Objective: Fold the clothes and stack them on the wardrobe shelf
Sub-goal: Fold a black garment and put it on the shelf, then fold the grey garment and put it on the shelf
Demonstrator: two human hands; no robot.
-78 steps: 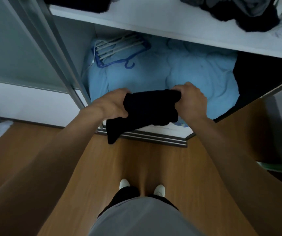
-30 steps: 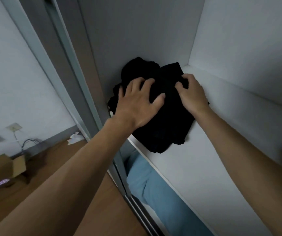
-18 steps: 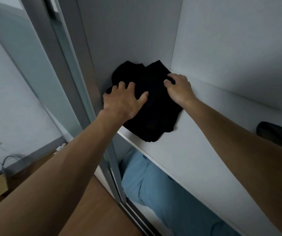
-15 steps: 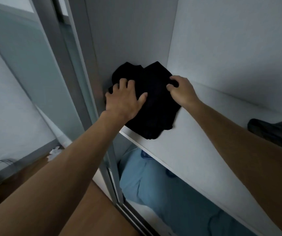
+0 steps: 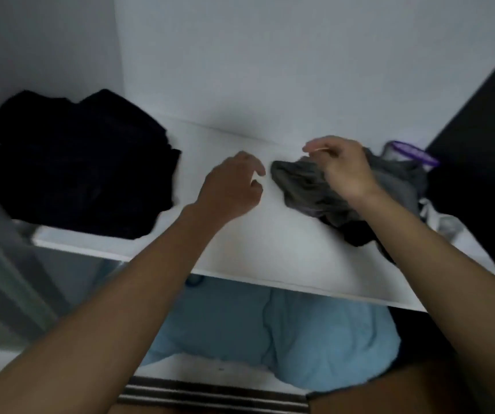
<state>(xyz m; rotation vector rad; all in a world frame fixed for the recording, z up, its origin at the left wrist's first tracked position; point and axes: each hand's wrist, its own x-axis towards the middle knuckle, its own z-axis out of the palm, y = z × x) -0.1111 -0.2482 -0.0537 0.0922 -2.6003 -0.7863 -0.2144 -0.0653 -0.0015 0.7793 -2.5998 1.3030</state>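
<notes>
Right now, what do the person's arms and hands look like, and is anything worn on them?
Both forearms are bare: no sleeves, gloves, watch or bracelet show. The left hand and right hand carry no visible ring, though the picture is slightly blurred.

Black clothes lie left on the shelf; centre right, the right grip rests on a grey garment, the left grip loosely curled beside it

Dim white wardrobe interior, light-blue quilt beneath, dark door track.
</notes>
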